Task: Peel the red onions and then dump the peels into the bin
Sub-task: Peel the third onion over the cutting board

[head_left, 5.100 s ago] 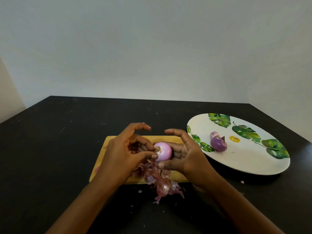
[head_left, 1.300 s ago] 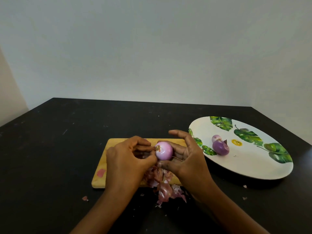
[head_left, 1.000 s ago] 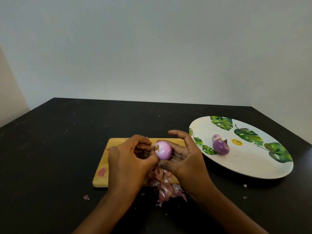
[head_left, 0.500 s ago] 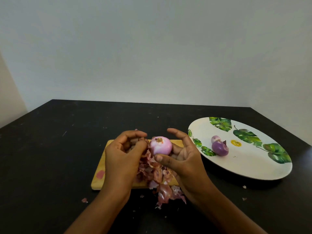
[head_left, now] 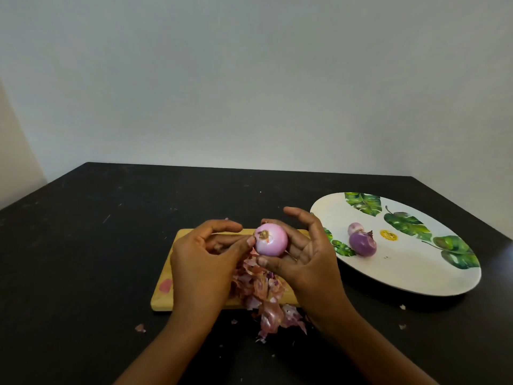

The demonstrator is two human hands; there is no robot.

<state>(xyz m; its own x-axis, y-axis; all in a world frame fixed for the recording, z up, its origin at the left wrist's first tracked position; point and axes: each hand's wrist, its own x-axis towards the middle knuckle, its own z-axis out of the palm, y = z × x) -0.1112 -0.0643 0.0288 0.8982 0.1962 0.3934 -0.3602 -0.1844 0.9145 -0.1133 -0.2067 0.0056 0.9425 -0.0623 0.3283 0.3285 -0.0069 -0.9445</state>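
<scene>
Since half a second ago the pale pink peeled onion [head_left: 270, 243] has been turned: its brown root scar now faces the left hand [head_left: 202, 259] rather than upward. The right hand [head_left: 308, 259] cups it above the rectangular wooden cutting board [head_left: 163, 290], thumb beneath the front, fingers curled behind, index finger lifted free. The left thumb tip touches the onion beside the scar, and the left index finger arches above, apart from it. The other left fingers fold behind the thumb; whether they pinch any skin cannot be told. A heap of papery reddish peels [head_left: 261, 290] spills off the board's near edge onto the black table [head_left: 83, 245], partly hidden by both hands. A dark purple onion [head_left: 362, 243] and a smaller pale onion [head_left: 355, 227] sit together on the oval white leaf-printed plate [head_left: 416, 284]. Both forearms are cut off at the bottom edge.
</scene>
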